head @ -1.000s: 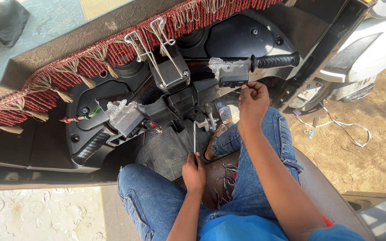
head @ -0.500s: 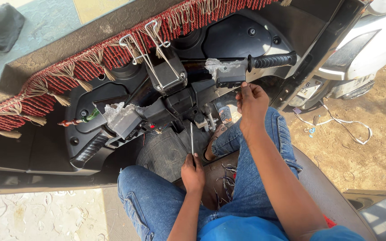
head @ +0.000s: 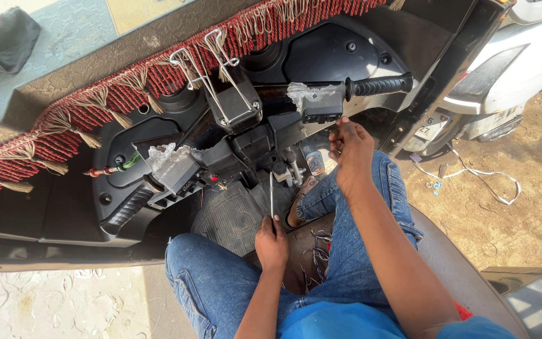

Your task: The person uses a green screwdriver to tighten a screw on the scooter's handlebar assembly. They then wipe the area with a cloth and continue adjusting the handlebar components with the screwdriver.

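The handle of the thin tool (head: 271, 196) is enclosed in the left hand (head: 271, 243); its type cannot be determined. The right hand (head: 350, 149) covers whatever its fingertips touch under the switch housing (head: 321, 108). Both elbows are cut off at the bottom edge. The white vehicle (head: 522, 56) is cropped at the right edge.

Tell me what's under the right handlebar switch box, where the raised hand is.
Right under the switch box is the right hand, fingers curled at its lower edge. Below lie a blue-jeaned knee and the ribbed floor mat. The hand covers whatever its fingertips touch.
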